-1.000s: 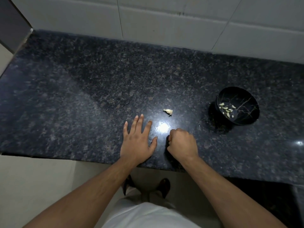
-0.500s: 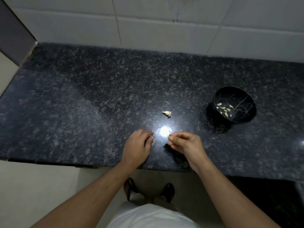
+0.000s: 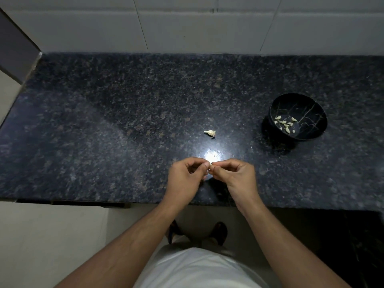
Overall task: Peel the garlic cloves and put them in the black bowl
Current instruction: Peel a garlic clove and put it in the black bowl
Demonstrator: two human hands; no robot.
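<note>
Over the near edge of the dark speckled granite counter (image 3: 104, 125), both hands meet fingertip to fingertip, just below a bright glare spot on the stone. The left hand (image 3: 185, 179) has its fingers curled in, thumb and forefinger pinching toward the right hand (image 3: 234, 175), which is curled the same way. Between the tips there's a tiny pale bit, the garlic clove (image 3: 212, 163) as far as I can tell, but it's mostly buried by the fingers and washed out by the glare, so I can't say whether any skin is on it. Looks like both hands are pinching it; honestly the left one's contact is hard to confirm.

Farther back on the counter, well apart from the hands, a small pale scrap (image 3: 210, 133) lies on its own. It could be a clove or just peel, too small to call.

Off to the right sits the black bowl (image 3: 299, 104), tipped a little toward the camera, with a handful of peeled cloves (image 3: 285, 124) scattered on its bottom. Thin light veins run across its inside.

The white tiled wall (image 3: 207, 23) runs along the back. At the bottom you get a white shirt (image 3: 199, 269) and dark shoes, partly hidden by the arms.
</note>
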